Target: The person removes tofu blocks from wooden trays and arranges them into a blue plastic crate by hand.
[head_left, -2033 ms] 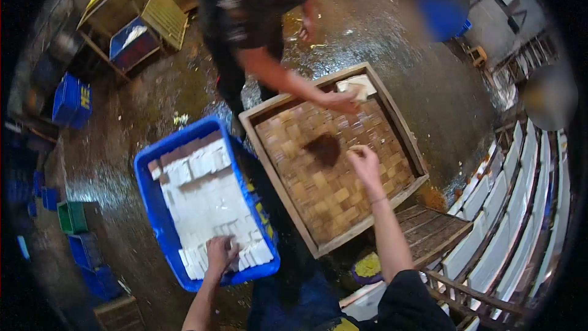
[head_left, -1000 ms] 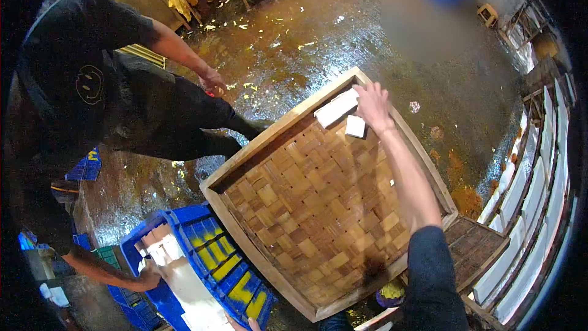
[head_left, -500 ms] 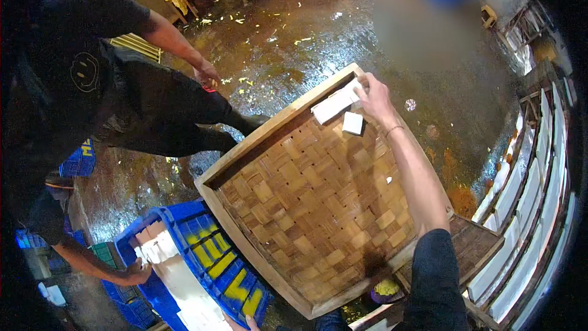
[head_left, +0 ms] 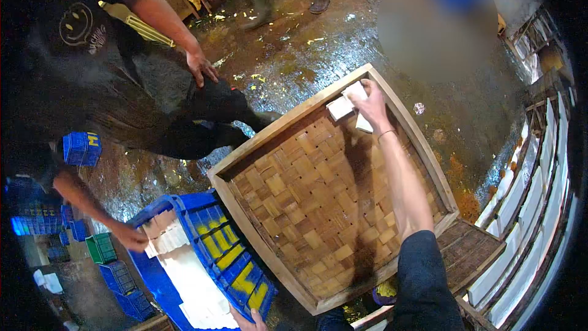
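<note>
My right hand (head_left: 370, 103) is closed on a white block (head_left: 355, 91), which looks like tofu, at the far corner of a wooden-framed tray (head_left: 294, 190) with a woven bottom. Close by on the weave lie another white block (head_left: 340, 109) and a third one (head_left: 364, 124), partly covered by my hand. At the bottom edge, my left hand (head_left: 250, 321) shows only its fingers, which straddle the near end of a blue crate (head_left: 147, 266). White blocks (head_left: 193, 279) are packed inside that crate.
A co-worker stands at the left, one hand (head_left: 131, 237) at the crate's blocks. Someone's boots (head_left: 260, 9) are on the wet floor at the top. Racks of white slabs (head_left: 520, 208) line the right side. More crates (head_left: 119, 282) stand at the lower left.
My right hand has shifted and turned at the tray corner, with a block now angled over the others. The co-worker leans closer. A booted person has come into view at the top.
</note>
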